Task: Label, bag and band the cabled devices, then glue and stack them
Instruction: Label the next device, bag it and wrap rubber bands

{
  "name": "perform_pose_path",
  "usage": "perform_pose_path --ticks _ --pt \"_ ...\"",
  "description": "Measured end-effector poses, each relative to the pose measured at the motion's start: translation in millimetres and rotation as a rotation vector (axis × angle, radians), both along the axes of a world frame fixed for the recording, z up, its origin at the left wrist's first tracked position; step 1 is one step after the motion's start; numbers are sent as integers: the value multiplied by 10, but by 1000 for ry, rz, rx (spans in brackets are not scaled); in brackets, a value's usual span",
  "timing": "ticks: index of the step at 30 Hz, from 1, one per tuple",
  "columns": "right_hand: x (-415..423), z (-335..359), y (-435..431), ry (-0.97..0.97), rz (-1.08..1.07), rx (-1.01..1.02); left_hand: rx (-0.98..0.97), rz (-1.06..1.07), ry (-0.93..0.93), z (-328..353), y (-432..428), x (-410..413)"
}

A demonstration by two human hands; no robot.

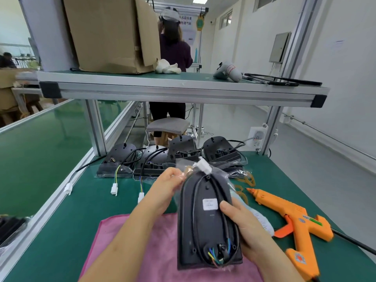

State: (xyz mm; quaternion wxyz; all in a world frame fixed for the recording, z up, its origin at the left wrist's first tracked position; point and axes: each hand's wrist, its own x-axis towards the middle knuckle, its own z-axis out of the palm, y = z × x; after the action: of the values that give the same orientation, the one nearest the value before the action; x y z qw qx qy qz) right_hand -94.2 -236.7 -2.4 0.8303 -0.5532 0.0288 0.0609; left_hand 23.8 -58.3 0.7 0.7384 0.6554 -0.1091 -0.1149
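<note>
Centrally, bagged device (205, 226), white label (210, 204) illegible

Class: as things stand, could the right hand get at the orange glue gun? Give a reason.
Probably yes, once freed. The right hand holds the bagged device; the glue gun lies uncovered on the table close to its right.

A factory assembly line: a green-matted tabletop (85, 200) on aluminium framing, an upper shelf (183, 86) carrying a cardboard box (105, 35), a conveyor belt (40, 143) alongside, a glue gun (293, 220), and another worker (175, 47) at the next station.
</note>
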Motion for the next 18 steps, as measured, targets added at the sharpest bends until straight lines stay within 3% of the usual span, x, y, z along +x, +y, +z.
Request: perform_pose_path --ticks 4,7,14,18 --pt "-2 55 105 2 133 -119 -207 -261 235 71 13 -25" --pt "17 83 158 45 181 -198 -342 -293 254 -24 85 -26" --pt "-8 147 193 -4 272 -202 -94 -162 327 -153 266 -130" --pt "4 159 139 -10 219 -165 -12 -425 352 54 200 -296"
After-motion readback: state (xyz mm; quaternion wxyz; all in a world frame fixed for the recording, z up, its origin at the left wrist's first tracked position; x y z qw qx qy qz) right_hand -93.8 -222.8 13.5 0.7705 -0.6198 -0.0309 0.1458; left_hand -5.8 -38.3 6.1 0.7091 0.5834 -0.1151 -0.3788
